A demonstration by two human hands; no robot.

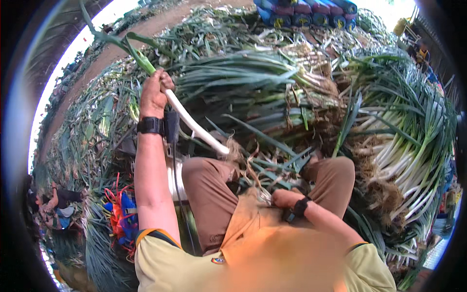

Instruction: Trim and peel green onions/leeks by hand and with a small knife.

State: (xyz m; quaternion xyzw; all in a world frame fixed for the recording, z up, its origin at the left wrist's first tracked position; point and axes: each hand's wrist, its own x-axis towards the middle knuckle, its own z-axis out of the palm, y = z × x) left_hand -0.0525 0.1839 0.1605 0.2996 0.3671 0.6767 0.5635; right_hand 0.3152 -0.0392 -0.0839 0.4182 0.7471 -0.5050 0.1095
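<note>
My left hand is closed around the upper stalk of a long green onion, held up at the left. Its green leaves rise past the fist, and its white shaft slants down to the right, ending in tan roots above my left knee. Low over my lap, my right hand is curled beside pale strips of onion skin or stalk; whether it grips them I cannot tell. An orange-tan apron covers my lap. Loose green leaves and peelings lie between my knees.
Piled green onions lie ahead, with another large heap at the right. White-stalked onions sit beside my left thigh. Red and blue ties are at the left. Blue wrapped bundles stand at the back. Another person is far left.
</note>
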